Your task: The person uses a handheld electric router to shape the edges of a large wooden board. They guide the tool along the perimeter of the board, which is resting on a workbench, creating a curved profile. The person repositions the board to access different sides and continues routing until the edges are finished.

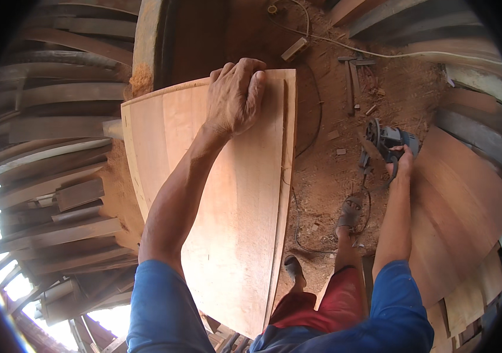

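My left hand (pixel 236 97) is closed over the far edge of a large pale wooden panel (pixel 227 217), its fingers curled over the rim near the far right corner. The panel slants down toward me and has a stepped lip along its right side. Low at my right, my right hand (pixel 403 162) grips the handle of a circular saw (pixel 393 138) with a grey-blue motor body and a round metal part on its left. The saw is beside my right leg, away from the panel. Whether its blade turns cannot be seen.
Stacked boards (pixel 62 126) line the left side. A second, reddish wooden panel (pixel 457 206) leans at the right. Wood scraps (pixel 351 88) and cables lie on the sawdust-covered floor (pixel 327 165), by my sandalled feet. A thick wooden beam (pixel 147 44) stands at the far left.
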Action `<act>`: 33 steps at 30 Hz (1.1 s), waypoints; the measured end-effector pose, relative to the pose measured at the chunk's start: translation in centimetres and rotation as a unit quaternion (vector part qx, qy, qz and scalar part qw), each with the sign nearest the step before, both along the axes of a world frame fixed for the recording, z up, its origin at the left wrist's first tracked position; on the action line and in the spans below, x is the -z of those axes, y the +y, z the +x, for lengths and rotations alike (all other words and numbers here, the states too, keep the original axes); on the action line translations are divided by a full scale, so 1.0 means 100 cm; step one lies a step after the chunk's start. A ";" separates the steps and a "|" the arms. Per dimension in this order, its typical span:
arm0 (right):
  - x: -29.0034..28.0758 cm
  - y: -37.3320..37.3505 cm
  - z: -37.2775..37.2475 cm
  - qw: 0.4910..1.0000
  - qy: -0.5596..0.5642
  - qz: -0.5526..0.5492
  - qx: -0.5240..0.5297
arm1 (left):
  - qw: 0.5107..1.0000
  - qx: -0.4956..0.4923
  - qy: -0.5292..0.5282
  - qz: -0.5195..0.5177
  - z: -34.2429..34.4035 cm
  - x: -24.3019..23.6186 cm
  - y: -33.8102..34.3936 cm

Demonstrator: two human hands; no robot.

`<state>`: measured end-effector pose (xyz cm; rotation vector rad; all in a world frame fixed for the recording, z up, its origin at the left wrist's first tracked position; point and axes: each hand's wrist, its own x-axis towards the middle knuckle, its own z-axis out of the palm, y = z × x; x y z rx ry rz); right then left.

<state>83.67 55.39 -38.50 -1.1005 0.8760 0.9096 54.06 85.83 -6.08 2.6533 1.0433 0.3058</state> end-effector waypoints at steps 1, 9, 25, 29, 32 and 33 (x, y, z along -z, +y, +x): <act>0.009 0.001 0.006 0.999 0.024 0.011 0.022 | 1.000 0.003 -0.013 0.008 -0.001 0.001 0.000; 0.092 -0.060 0.033 0.995 0.096 0.021 0.015 | 1.000 0.006 -0.017 -0.016 0.003 0.000 0.003; 0.033 -0.148 -0.083 0.732 -0.212 -0.356 -0.540 | 0.999 -0.041 0.028 -0.003 0.002 -0.002 -0.004; -0.088 -0.075 -0.103 0.744 -0.398 -0.171 -0.509 | 0.993 -0.056 -0.003 0.104 -0.012 0.012 -0.005; -0.231 -0.001 -0.139 0.746 -0.476 -0.018 -0.465 | 0.968 -0.140 0.002 0.208 -0.010 0.015 -0.011; -0.283 0.020 -0.150 0.726 -0.484 -0.011 -0.488 | 0.964 -0.181 -0.016 0.193 -0.014 0.017 -0.016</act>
